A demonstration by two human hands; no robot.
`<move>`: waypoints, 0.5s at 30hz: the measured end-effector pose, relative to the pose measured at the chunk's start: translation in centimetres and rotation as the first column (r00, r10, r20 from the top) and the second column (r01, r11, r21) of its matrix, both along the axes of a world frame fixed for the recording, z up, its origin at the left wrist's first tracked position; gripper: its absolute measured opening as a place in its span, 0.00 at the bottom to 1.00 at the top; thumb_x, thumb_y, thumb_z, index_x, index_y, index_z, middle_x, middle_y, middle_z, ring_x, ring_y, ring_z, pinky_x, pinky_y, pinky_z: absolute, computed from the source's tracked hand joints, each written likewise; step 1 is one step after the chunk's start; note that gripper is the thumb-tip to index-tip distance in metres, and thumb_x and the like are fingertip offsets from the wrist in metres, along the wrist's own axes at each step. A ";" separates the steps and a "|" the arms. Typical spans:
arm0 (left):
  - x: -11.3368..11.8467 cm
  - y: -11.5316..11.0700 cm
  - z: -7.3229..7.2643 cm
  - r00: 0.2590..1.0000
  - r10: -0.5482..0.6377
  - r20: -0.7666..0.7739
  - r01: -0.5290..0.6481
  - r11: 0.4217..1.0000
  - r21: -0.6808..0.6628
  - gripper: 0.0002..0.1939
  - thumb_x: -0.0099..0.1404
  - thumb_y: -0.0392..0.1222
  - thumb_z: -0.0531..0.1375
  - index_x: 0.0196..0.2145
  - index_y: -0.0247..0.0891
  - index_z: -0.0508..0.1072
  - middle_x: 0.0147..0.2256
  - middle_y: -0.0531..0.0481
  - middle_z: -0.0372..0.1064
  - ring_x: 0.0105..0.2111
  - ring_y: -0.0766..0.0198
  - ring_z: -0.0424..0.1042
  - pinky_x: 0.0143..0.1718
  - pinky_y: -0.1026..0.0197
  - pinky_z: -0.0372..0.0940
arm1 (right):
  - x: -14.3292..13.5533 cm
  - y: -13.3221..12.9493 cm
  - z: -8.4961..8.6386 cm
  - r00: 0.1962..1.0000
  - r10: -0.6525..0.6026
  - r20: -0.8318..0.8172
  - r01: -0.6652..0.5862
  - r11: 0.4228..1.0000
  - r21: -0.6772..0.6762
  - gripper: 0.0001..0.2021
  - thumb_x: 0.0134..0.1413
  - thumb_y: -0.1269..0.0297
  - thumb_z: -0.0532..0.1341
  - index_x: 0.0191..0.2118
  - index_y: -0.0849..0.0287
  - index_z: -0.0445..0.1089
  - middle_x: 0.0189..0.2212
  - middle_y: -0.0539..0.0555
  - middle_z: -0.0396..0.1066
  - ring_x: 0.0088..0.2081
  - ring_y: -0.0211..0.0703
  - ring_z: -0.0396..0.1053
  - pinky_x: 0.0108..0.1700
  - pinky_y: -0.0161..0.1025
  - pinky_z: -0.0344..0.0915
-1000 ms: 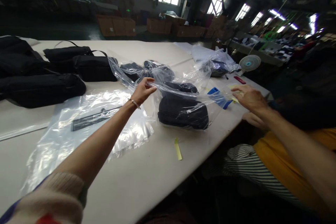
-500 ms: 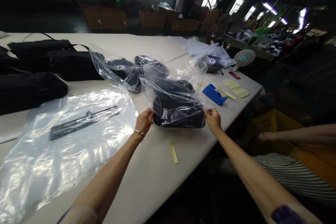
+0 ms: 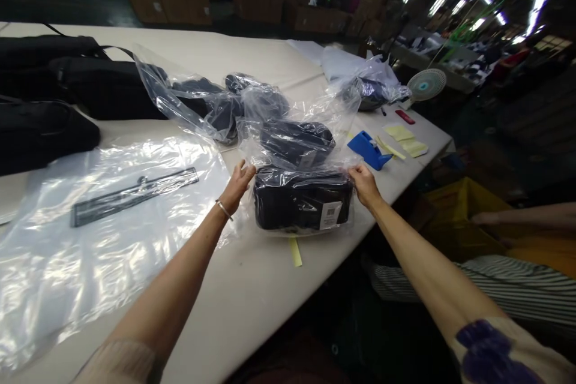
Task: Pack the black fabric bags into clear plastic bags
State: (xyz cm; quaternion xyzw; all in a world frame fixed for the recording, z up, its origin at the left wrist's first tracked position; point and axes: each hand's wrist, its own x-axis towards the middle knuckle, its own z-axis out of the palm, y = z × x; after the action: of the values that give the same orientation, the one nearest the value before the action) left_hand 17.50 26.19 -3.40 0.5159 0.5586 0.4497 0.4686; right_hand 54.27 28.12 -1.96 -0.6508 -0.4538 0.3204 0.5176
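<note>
Flanking a Film-Wrapped Black Pouch at Its Two Upper Corners

Your black zip-style pouch [image 3: 292,201] lies on the pale tabletop [image 3: 261,294] between your hands, inside a clear plastic sleeve [image 3: 310,176], its white printed label [image 3: 330,216] facing you at the lower right. Your left hand [image 3: 240,183] is at the upper left corner, fingers loosely parted and fingertips at the film; whether they grip it, you cannot tell from this view. Your right hand [image 3: 365,185] is curled in a pinch on the film at the upper right corner.

Expect the pouch to be fairly light and soft-sided, keeping its boxy form but giving under pressure. The film is probably slick and thin, likely to slide over the fabric or stretch if pulled by one corner alone, so pinch film and fabric together at both ends, or support it from beneath.

A yellow paper strip [image 3: 295,252] pokes out in front of its lower edge; another wrapped black pouch [image 3: 292,139] sits just behind, and a blue tape dispenser [image 3: 368,149] stands near your right hand.
</note>
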 end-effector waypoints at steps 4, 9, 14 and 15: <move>1.3 1.3 0.3 0.994 -0.096 0.059 0.096 0.995 0.005 0.28 0.56 0.64 0.61 0.44 0.37 0.73 0.39 0.44 0.75 0.41 0.54 0.73 0.43 0.54 0.67 | -1.0 -0.7 0.4 0.993 -0.037 -0.111 0.046 0.996 0.081 0.19 0.42 0.47 0.64 0.33 0.53 0.58 0.23 0.46 0.70 0.27 0.42 0.70 0.33 0.41 0.69; 3.3 2.3 2.5 0.999 -0.021 0.041 0.017 0.993 0.113 0.18 0.63 0.56 0.55 0.25 0.40 0.66 0.22 0.55 0.66 0.28 0.62 0.69 0.34 0.60 0.65 | -1.2 -0.9 0.7 0.965 -0.199 -0.170 0.233 0.949 0.212 0.19 0.45 0.49 0.62 0.37 0.52 0.54 0.23 0.44 0.69 0.26 0.42 0.72 0.34 0.42 0.71; 3.4 2.0 3.2 0.992 0.120 0.051 -0.128 0.963 0.237 0.11 0.66 0.48 0.52 0.29 0.42 0.63 0.26 0.55 0.65 0.31 0.63 0.69 0.40 0.59 0.64 | -0.8 -1.4 0.4 0.955 -0.271 -0.118 0.292 0.927 0.233 0.23 0.43 0.43 0.61 0.37 0.51 0.51 0.25 0.47 0.71 0.29 0.45 0.75 0.40 0.48 0.74; 3.5 1.9 3.1 0.991 0.128 0.041 -0.135 0.960 0.246 0.10 0.66 0.47 0.53 0.29 0.42 0.63 0.27 0.55 0.65 0.32 0.62 0.70 0.41 0.58 0.64 | -0.8 -1.6 0.4 0.958 -0.266 -0.104 0.282 0.935 0.212 0.25 0.40 0.41 0.62 0.36 0.51 0.51 0.25 0.47 0.70 0.30 0.47 0.75 0.41 0.51 0.74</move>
State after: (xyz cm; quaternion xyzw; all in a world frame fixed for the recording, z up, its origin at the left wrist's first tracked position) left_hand 20.98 28.06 -0.32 0.5267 0.5249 0.5527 0.3763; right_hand 53.46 26.51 -1.53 -0.6326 -0.3725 0.2154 0.6439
